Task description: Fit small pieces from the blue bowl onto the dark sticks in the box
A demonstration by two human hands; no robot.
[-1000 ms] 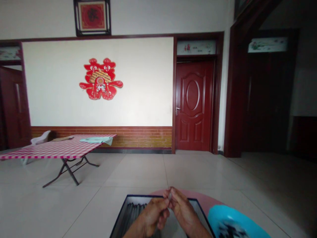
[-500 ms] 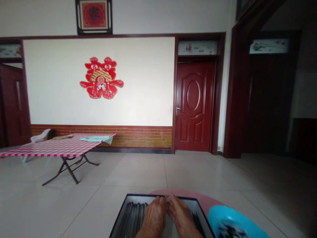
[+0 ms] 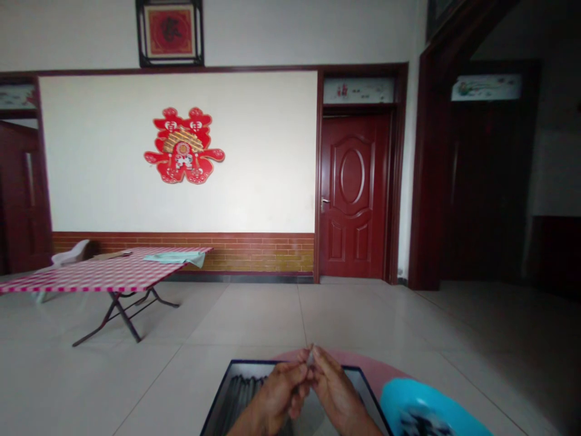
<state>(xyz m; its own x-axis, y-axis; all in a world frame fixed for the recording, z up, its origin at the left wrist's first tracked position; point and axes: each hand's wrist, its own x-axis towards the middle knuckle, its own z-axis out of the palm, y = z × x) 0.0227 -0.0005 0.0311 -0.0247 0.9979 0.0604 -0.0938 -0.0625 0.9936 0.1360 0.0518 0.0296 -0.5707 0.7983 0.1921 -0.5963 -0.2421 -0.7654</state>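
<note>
My left hand point(image 3: 284, 390) and my right hand point(image 3: 333, 387) meet over a dark-rimmed box point(image 3: 373, 396). Their fingertips pinch a small whitish pointed piece point(image 3: 311, 357) between them; its kind is too small to tell. Inside the box, along its left side, several dark slender rods point(image 3: 238, 396) lie side by side, partly covered by my left hand and forearm. The middle of the box floor, below the hands, looks pale.
Right of the box is a bright blue basin point(image 3: 408, 393) holding dark and white items. A pink round surface point(image 3: 374, 369) lies under both. Farther left stands a folding table point(image 3: 104, 275) with a red checked cover, a pale green cloth point(image 3: 175, 258) and a white chair point(image 3: 70, 254) behind.
Both hands have risen slightly and turned, so the whitish piece shows better between the fingertips. My left fingers are more curled. The view has shifted slightly.
</note>
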